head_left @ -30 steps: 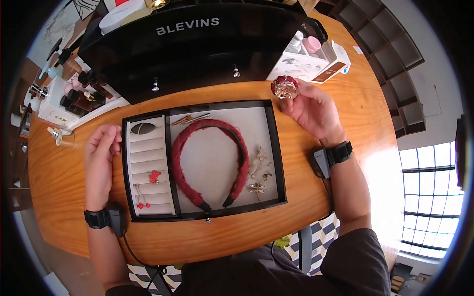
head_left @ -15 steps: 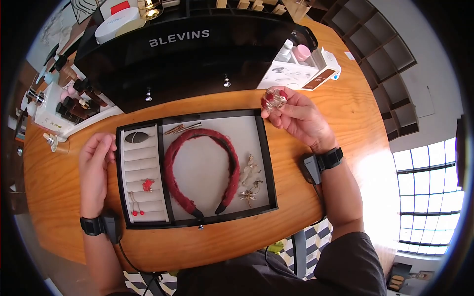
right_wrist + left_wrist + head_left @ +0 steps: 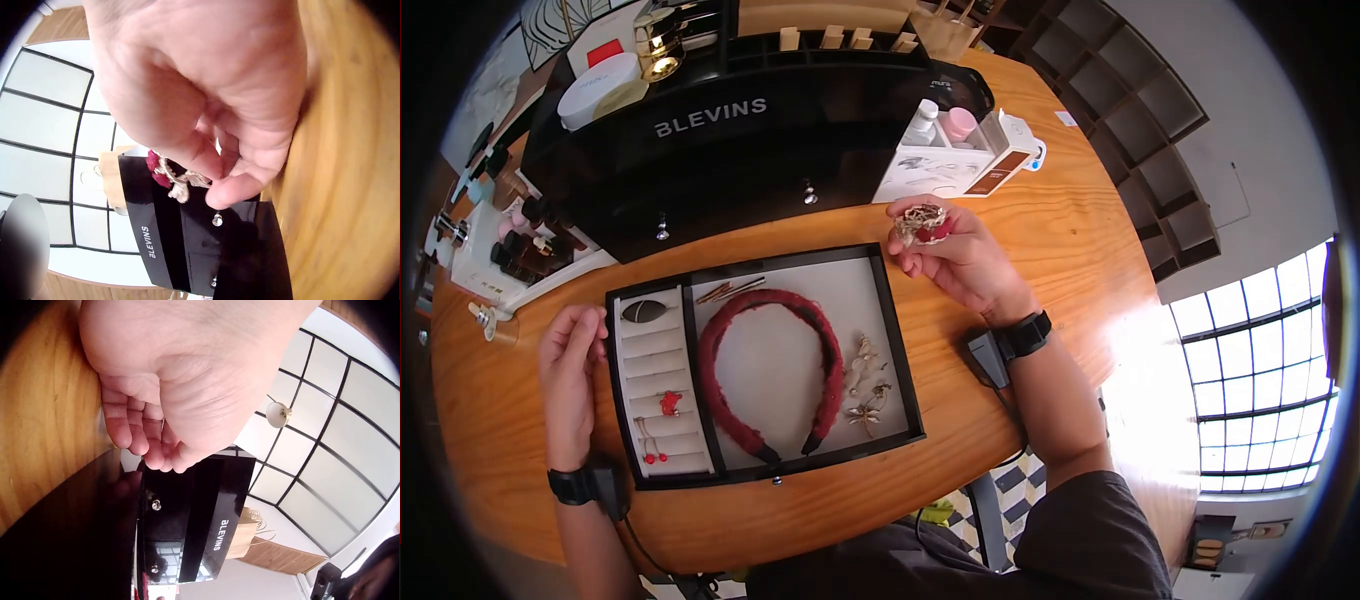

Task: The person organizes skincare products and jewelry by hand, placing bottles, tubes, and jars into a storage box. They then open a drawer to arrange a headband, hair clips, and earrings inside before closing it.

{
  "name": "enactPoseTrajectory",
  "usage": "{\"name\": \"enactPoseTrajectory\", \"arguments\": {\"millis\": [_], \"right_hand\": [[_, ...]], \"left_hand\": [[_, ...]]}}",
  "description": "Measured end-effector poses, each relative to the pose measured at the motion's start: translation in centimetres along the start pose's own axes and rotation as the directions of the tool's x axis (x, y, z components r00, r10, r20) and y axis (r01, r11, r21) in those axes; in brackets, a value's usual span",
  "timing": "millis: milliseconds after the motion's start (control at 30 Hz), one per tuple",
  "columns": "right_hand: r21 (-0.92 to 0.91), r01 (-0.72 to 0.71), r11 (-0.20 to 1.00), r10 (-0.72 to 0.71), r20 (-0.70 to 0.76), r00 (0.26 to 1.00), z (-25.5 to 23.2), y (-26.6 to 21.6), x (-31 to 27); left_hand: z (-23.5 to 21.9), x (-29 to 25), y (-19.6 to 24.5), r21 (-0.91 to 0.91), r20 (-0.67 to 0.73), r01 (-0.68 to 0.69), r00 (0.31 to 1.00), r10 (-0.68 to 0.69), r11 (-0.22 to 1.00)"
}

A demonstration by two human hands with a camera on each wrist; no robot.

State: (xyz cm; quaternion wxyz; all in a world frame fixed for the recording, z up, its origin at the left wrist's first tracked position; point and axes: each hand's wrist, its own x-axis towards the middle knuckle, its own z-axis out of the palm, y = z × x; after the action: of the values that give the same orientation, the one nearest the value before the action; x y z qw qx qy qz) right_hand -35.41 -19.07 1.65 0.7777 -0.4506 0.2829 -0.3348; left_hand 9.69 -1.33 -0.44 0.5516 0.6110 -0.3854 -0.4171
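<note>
My right hand [image 3: 970, 265] pinches a gold hair clip [image 3: 922, 226] with dark red flowers, held up beyond the tray's far right corner. In the right wrist view, the thumb and fingertips hold the clip [image 3: 180, 189] by its metal part. At the left side of a black jewelry tray [image 3: 900, 345], my left hand [image 3: 572, 370] rests with loosely curled fingers and holds nothing. Inside the tray lie a dark red headband [image 3: 718, 400], hairpins [image 3: 730, 290], a dragonfly-shaped ornament [image 3: 863, 413], a dark oval piece [image 3: 643, 312], a red ornament [image 3: 669, 403] and red-beaded earrings [image 3: 656, 458].
A black BLEVINS case [image 3: 740, 160] with small knobs stands behind the tray. To its right is a white box [image 3: 930, 175] of bottles; at left, a white organizer [image 3: 485, 265] holds cosmetics. Beneath everything is a wooden table [image 3: 1090, 300].
The head view has turned, so the scene sits farther left and lower. My right hand has tipped the hair clip, showing more of its gold metal. My left hand stays beside the tray.
</note>
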Motion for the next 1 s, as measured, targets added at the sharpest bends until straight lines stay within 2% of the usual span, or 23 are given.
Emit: {"name": "enactPoseTrajectory", "arguments": {"millis": [233, 367, 467, 733, 800, 900, 967, 1000], "right_hand": [[0.054, -0.032, 0.998, 0.03, 0.03, 0.999, -0.7, -0.2, -0.2], [0.054, -0.02, 0.998, 0.019, 0.02, 1.0, -0.5, -0.1, -0.2], [0.105, -0.008, 0.994, 0.001, 0.064, 0.998, -0.4, 0.0, -0.1], [0.162, 0.014, 0.987, -0.02, 0.033, 0.999, -0.1, 0.3, -0.5], [0.126, 0.056, 0.99, -0.065, 0.071, 0.995, 1.0, 0.1, -0.6], [0.069, 0.05, 0.996, -0.058, 0.114, 0.992, 3.4, -0.8, -0.8], [-0.087, 0.07, 0.994, -0.06, 0.113, 0.992, 5.1, -1.3, -1.3], [-0.076, 0.062, 0.995, -0.052, 0.126, 0.991, 6.0, -1.6, -1.7]], "left_hand": [[0.1, -0.3, 0.4, -0.043, 0.025, -0.005, 1.0, 0.006, 0.999], [0.2, -0.3, 0.6, -0.001, 0.022, -0.007, 1.0, 0.007, 1.0], [0.4, -0.4, 0.8, 0.004, 0.021, -0.004, 1.0, 0.004, 1.0], [0.6, -0.7, 1.2, 0.009, 0.007, 0.0, 1.0, 0.0, 1.0], [0.7, -0.9, 1.9, -0.008, 0.033, -0.021, 0.999, 0.021, 1.0], [1.1, -1.4, 2.5, 0.102, 0.088, -0.145, 0.987, 0.137, 0.984], [1.5, -1.8, 3.0, 0.085, 0.107, -0.165, 0.982, 0.155, 0.983], [1.8, -2.1, 3.4, 0.079, 0.103, -0.17, 0.981, 0.162, 0.982]]}}
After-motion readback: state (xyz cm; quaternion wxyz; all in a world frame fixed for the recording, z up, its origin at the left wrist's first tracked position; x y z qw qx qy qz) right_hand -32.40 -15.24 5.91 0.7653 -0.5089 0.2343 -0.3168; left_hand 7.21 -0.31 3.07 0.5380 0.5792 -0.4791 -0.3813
